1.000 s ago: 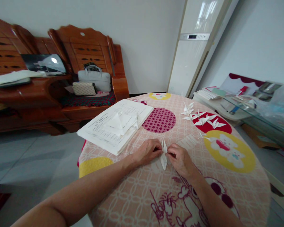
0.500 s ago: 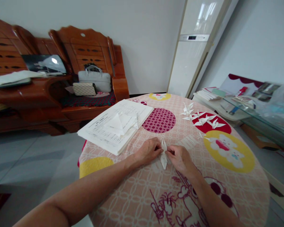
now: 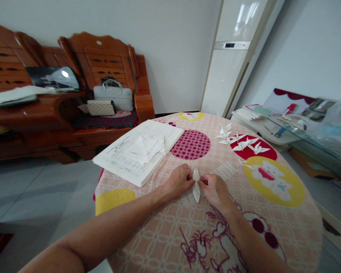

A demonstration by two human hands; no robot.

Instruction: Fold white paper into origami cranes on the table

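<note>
Between my hands is a narrow white folded paper (image 3: pixel 196 193), diamond-shaped with one point toward me and one away. My left hand (image 3: pixel 181 180) pinches its left edge near the middle. From the other side, my right hand (image 3: pixel 214 185) grips the right edge with thumb and fingertips close together. The paper lies low over the tablecloth, and its middle is partly covered by my fingertips. Several finished white paper cranes (image 3: pixel 246 144) sit beyond my right hand, on and around a red circle of the cloth.
A stack of printed sheets (image 3: pixel 122 151) lies at the table's left, with folded paper pieces (image 3: pixel 142 149) on top. The round table wears a patterned tablecloth (image 3: pixel 159 235). A cluttered glass shelf (image 3: pixel 304 138) stands at right; a wooden bench (image 3: pixel 113 49) with bags (image 3: pixel 113 96) is behind.
Both hands stay at the folded paper with hardly any shift. Its far end, which showed a split tip, now looks like a single point.
</note>
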